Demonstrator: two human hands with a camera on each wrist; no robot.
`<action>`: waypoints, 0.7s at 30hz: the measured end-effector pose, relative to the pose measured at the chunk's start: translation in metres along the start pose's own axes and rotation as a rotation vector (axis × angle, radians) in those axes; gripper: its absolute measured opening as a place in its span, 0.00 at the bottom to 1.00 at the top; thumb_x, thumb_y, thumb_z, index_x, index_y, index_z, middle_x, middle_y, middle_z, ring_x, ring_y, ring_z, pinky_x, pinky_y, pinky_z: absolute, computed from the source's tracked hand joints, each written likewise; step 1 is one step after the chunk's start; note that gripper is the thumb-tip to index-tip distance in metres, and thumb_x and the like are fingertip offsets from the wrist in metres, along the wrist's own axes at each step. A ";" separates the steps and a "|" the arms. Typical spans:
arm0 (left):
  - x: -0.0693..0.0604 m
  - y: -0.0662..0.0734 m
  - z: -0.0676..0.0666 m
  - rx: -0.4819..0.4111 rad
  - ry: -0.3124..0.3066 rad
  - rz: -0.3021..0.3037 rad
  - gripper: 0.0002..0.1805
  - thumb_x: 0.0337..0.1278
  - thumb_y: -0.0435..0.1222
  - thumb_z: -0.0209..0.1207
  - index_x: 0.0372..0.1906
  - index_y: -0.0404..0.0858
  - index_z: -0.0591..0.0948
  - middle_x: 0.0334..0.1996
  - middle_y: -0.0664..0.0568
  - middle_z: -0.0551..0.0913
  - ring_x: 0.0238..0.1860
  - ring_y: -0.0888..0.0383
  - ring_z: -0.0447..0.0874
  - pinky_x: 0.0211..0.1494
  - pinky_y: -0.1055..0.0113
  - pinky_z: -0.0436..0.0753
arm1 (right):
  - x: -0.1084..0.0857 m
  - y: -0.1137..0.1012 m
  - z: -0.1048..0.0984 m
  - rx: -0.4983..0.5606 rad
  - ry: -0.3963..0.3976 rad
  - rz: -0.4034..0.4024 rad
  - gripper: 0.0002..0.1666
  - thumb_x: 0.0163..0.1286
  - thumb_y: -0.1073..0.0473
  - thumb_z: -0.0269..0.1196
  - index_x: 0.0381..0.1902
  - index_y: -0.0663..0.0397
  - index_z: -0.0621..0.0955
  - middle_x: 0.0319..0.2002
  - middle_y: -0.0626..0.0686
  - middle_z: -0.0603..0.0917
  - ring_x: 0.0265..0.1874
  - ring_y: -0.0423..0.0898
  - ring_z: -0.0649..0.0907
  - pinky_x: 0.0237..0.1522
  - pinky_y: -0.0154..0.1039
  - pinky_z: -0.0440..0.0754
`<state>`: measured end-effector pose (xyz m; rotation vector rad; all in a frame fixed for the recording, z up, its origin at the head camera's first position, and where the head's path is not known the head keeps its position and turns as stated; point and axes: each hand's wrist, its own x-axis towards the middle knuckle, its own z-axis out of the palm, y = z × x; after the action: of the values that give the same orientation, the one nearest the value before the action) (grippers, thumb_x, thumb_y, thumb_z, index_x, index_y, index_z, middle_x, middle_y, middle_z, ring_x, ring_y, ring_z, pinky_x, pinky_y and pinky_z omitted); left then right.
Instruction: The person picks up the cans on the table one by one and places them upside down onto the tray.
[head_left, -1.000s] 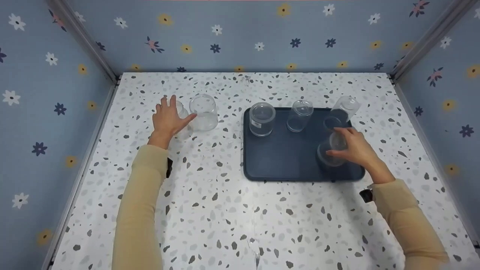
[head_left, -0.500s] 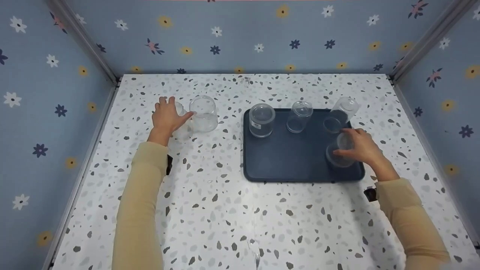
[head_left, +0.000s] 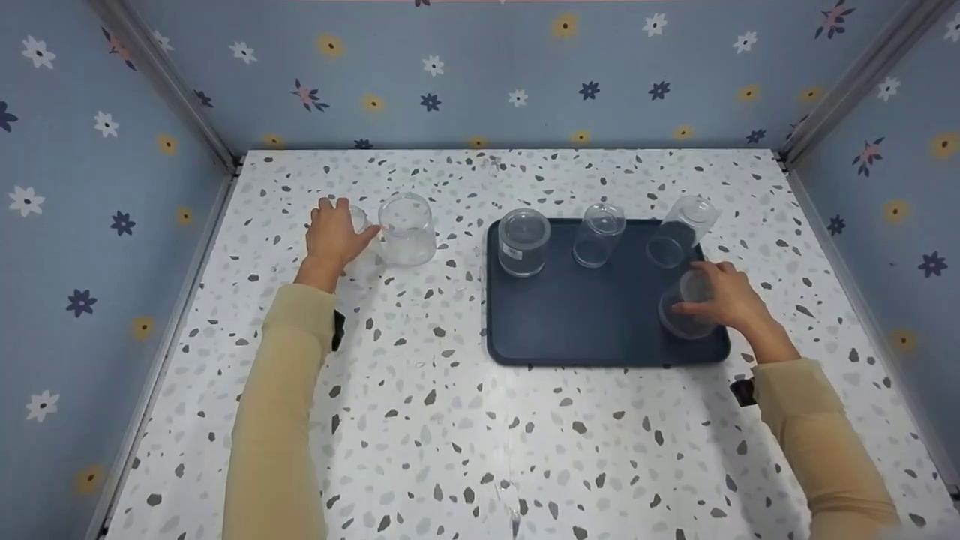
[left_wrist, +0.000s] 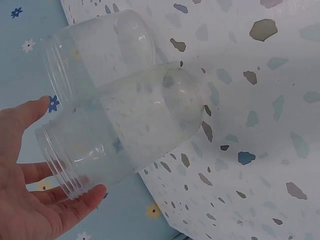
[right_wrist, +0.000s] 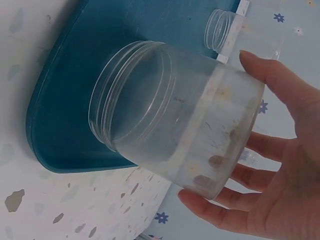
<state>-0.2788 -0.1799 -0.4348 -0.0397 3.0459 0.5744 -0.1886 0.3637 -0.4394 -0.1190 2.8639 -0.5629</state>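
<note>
Near the tray's right end, my right hand (head_left: 724, 300) holds a wide clear jar (right_wrist: 160, 110) by its base, thumb on one side and fingers on the other. Its threaded mouth points down at the dark blue tray (head_left: 577, 330); whether it touches cannot be told. On the left, my left hand (head_left: 332, 238) reaches around a slimmer clear jar (left_wrist: 130, 120) that stands upright, mouth up. In the left wrist view the fingers lie along its neck while the thumb looks slightly apart from it. A wider clear jar (head_left: 407, 232) stands just right of that one.
Along the tray's back edge are a short jar (head_left: 524, 244) with a label, a narrow jar (head_left: 598, 236) and another clear jar (head_left: 679, 232) at the back right corner. Flower-patterned walls (head_left: 480, 75) enclose the speckled table (head_left: 420, 420) at the back and sides.
My right hand has shifted the wide jar a little right and toward me on the tray. The left thumb has drawn in nearer to the slim jar.
</note>
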 end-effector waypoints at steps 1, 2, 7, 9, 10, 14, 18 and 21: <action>0.000 0.000 0.000 0.000 0.005 0.000 0.38 0.55 0.48 0.54 0.60 0.23 0.59 0.55 0.27 0.58 0.54 0.35 0.60 0.53 0.44 0.65 | 0.000 0.000 0.000 0.002 -0.002 0.005 0.50 0.49 0.46 0.67 0.61 0.69 0.60 0.54 0.77 0.58 0.49 0.71 0.62 0.43 0.63 0.65; -0.001 0.000 0.000 0.000 0.010 0.000 0.37 0.55 0.47 0.54 0.60 0.22 0.60 0.54 0.27 0.58 0.54 0.35 0.61 0.53 0.45 0.65 | 0.000 0.000 0.000 0.004 -0.003 0.011 0.50 0.49 0.46 0.67 0.61 0.69 0.59 0.54 0.77 0.58 0.49 0.71 0.62 0.43 0.64 0.65; -0.003 0.000 0.000 -0.009 0.031 -0.002 0.35 0.55 0.45 0.55 0.58 0.22 0.61 0.52 0.27 0.61 0.51 0.36 0.63 0.51 0.46 0.68 | 0.000 -0.001 0.000 0.015 -0.003 0.028 0.50 0.49 0.45 0.67 0.61 0.67 0.59 0.55 0.76 0.57 0.50 0.71 0.62 0.42 0.64 0.66; -0.003 0.000 0.000 -0.010 0.036 0.002 0.35 0.55 0.45 0.55 0.58 0.22 0.62 0.52 0.27 0.61 0.51 0.36 0.64 0.50 0.46 0.69 | 0.000 -0.001 0.001 0.017 -0.003 0.031 0.51 0.49 0.45 0.67 0.62 0.66 0.59 0.55 0.76 0.57 0.50 0.71 0.62 0.42 0.65 0.66; -0.003 0.000 -0.001 -0.006 0.037 0.004 0.35 0.54 0.45 0.55 0.58 0.22 0.62 0.51 0.27 0.62 0.51 0.36 0.64 0.50 0.47 0.69 | 0.000 -0.001 0.001 0.017 -0.003 0.031 0.51 0.49 0.45 0.67 0.62 0.66 0.59 0.55 0.76 0.57 0.50 0.71 0.62 0.42 0.65 0.66; -0.003 0.001 -0.001 0.013 0.026 0.014 0.34 0.53 0.45 0.56 0.56 0.22 0.64 0.51 0.28 0.63 0.50 0.36 0.65 0.51 0.46 0.67 | 0.000 -0.001 0.002 0.024 -0.006 0.033 0.51 0.49 0.45 0.67 0.62 0.66 0.58 0.55 0.76 0.57 0.50 0.71 0.62 0.42 0.65 0.65; -0.005 0.003 -0.003 0.037 0.021 0.031 0.34 0.52 0.45 0.57 0.54 0.21 0.66 0.50 0.27 0.64 0.49 0.35 0.66 0.51 0.44 0.67 | 0.000 -0.001 0.002 0.025 -0.016 0.021 0.51 0.50 0.46 0.66 0.63 0.68 0.56 0.56 0.77 0.56 0.50 0.71 0.62 0.43 0.65 0.64; -0.006 0.005 -0.004 0.050 0.025 0.041 0.34 0.51 0.45 0.57 0.53 0.20 0.66 0.49 0.26 0.65 0.49 0.34 0.67 0.50 0.43 0.68 | -0.001 -0.001 0.002 0.023 -0.029 0.020 0.52 0.51 0.46 0.66 0.63 0.68 0.55 0.57 0.77 0.54 0.51 0.72 0.61 0.44 0.65 0.63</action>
<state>-0.2726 -0.1765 -0.4292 0.0167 3.0908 0.5041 -0.1868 0.3620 -0.4402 -0.0946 2.8270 -0.5849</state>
